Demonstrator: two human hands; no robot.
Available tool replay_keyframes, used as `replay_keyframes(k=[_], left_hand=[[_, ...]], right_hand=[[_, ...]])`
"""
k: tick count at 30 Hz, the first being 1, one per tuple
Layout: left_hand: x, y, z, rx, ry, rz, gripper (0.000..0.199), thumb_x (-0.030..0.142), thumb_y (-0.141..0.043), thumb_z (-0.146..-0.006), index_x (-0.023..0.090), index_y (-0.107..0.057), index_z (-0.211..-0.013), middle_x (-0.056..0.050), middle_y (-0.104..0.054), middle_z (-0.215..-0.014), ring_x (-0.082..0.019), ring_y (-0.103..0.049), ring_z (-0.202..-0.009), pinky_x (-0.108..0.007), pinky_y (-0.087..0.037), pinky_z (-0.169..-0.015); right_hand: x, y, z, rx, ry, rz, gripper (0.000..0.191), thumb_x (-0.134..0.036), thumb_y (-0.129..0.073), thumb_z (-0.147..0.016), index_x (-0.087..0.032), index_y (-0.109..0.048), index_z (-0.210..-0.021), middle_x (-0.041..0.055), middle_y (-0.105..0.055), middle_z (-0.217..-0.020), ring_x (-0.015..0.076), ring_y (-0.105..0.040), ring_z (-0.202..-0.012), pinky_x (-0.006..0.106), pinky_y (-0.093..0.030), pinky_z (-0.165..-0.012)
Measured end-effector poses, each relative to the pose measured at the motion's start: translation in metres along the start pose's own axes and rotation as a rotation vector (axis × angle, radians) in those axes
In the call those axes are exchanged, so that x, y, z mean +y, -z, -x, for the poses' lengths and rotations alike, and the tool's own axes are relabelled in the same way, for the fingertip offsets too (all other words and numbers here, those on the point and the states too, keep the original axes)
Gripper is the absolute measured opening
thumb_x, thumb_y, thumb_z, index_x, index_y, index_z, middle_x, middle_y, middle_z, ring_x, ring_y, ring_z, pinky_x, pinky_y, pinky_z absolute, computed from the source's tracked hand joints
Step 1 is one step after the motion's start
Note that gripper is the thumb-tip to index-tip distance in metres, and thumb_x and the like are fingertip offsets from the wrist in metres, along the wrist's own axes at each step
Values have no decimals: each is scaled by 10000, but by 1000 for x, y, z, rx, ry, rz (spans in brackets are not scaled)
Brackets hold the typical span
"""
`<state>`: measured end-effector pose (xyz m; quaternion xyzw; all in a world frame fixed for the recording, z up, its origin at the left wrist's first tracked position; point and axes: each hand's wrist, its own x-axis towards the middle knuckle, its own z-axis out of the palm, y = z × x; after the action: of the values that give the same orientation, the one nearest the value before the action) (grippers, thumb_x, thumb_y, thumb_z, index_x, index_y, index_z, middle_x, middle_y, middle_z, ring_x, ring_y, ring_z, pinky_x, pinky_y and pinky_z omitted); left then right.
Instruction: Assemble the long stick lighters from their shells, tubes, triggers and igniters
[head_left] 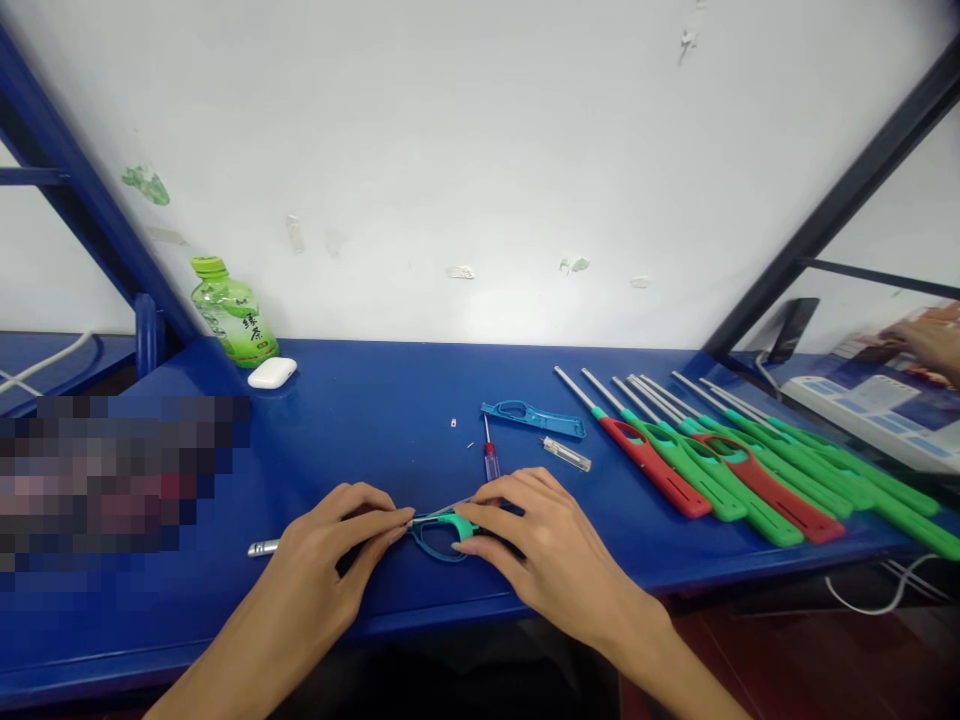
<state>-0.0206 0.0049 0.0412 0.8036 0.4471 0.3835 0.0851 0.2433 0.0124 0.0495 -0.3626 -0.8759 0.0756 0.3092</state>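
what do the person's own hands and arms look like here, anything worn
The left hand and right hand are bare, with no gloves, rings or watch visible. The left forearm and right forearm show no sleeves in view.

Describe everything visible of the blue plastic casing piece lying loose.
The long blue plastic casing piece has an oval opening toward its left end and a wider right end. It lies flat on the blue table, behind the slim clear plastic part. Neither the left hand nor the right hand touches it; whether the purple-handled screwdriver does, I cannot tell.
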Motion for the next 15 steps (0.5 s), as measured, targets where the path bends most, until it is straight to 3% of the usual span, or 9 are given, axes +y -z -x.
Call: replay_keyframes(k=[10, 13, 15], left_hand=[[0, -1, 2, -1, 4, -9, 344, 470, -553, -1122, 328, -863, -1073, 9, -767, -963, -124, -762, -839, -192, -598, -763], [-1, -2, 3, -8, 3, -20, 360, 488, -541, -1126, 325, -859, -1083, 4, -770, -982, -131, -758, -841, -204, -601, -765], [-3, -3, 5, -13, 5, -50, 373, 497, -522, -1133, 324, -851, -1101, 1, -773, -1009, -145, -755, -865, -229, -606, -789]], right_hand=[[-2, -2, 4, -22, 38, 73, 274, -307, -637, -1113, -221, -747, -1348, 61, -802, -1188, 240, -687, -1027, 405, -504, -909], [-1, 4, 12, 57, 28, 37, 311, -308, -640, -1113, -201, -707, -1397, 74, -795, -1210, 238, -699, -1052, 410, -506, -953], [2, 8, 19, 127, 0, 7, 234, -261, -655, -1102, -214, -740, -1315, 60, -798, -1187, 226, -711, -1042, 404, -501, -960]])
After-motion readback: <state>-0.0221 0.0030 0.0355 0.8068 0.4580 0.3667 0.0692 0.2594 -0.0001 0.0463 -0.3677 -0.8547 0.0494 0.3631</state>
